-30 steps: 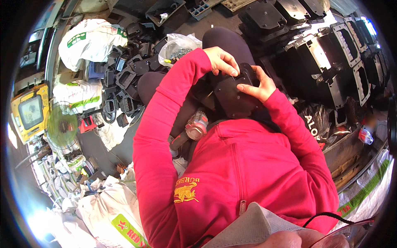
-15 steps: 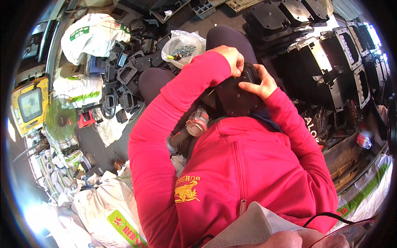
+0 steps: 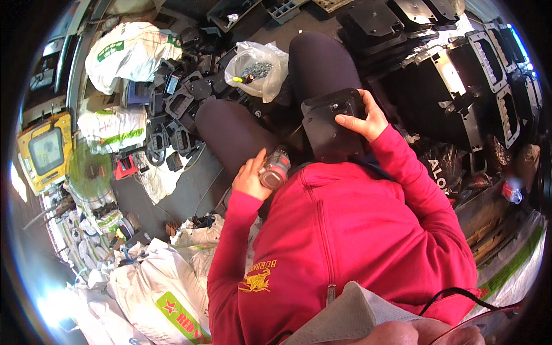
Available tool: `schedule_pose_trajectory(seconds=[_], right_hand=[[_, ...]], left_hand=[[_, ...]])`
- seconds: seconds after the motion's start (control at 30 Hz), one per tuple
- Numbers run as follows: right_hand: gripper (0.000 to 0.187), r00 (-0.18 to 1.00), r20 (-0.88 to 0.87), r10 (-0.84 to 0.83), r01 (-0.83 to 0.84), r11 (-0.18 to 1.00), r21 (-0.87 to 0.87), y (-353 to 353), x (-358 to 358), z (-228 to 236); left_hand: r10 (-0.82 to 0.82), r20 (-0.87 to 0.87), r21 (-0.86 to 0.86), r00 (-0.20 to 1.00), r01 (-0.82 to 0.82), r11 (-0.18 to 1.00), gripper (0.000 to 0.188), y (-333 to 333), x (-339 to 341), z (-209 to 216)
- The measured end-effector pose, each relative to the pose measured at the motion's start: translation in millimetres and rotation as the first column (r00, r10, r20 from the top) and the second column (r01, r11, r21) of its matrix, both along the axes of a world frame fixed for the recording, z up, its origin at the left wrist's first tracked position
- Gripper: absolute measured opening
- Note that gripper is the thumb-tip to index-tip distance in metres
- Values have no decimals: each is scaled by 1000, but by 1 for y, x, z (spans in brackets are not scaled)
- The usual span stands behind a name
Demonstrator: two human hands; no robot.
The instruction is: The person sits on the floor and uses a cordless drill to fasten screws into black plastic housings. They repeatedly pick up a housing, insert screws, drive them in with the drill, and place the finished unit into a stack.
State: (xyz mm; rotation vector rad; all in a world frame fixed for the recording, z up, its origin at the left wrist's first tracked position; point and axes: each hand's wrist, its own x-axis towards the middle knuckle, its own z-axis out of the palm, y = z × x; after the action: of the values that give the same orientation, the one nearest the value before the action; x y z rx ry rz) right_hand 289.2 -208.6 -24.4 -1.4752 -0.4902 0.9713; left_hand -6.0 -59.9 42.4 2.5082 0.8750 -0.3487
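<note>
A black plate-like housing part (image 3: 329, 129) with a handle cutout at its far end rests on my right thigh. My right hand (image 3: 370, 119) is closed on its far right corner, thumb on top and fingers over the edge. Left of my waist, my left hand (image 3: 251, 177) is on the handle of a grey and red power drill (image 3: 275, 169), which lies against my lap. The palm side of this hand is hidden. Between and beyond my knees stands a clear plastic bag (image 3: 270, 86) with many small grey screws and a yellow-tipped item in it.
Black handle frames (image 3: 179, 103) lie in a heap at left. Stacked black cases (image 3: 431, 98) rise at right. A green fan (image 3: 89, 167) and a yellow-framed screen (image 3: 46, 150) stand at far left, white sacks (image 3: 155, 282) lower left. A blue tray (image 3: 282, 10) is at the top.
My left hand has left the black part and come down to the drill. My right hand still holds the part, whose far edge now shows fully. My left knee has shifted slightly.
</note>
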Motion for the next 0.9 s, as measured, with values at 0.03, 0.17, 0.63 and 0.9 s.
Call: schedule_pose_trajectory(seconds=[0.03, 0.17, 0.63, 0.9], right_hand=[[75, 1000, -13, 22, -22, 1000, -9, 0, -2, 1], [72, 1000, 11, -8, 8, 999, 46, 3, -11, 5], [75, 987, 154, -45, 50, 998, -28, 5, -22, 15], [74, 975, 219, -26, 44, 996, -76, 0, -18, 22]], left_hand=[[39, -25, 69, 999, -37, 997, 74, -4, 0, -11], [274, 102, -174, 956, -254, 951, 72, 9, -2, -6], [20, 402, -176, 915, 56, 983, 66, -9, 60, 85], [118, 359, -324, 926, 4, 946, 70, -10, 59, 75]])
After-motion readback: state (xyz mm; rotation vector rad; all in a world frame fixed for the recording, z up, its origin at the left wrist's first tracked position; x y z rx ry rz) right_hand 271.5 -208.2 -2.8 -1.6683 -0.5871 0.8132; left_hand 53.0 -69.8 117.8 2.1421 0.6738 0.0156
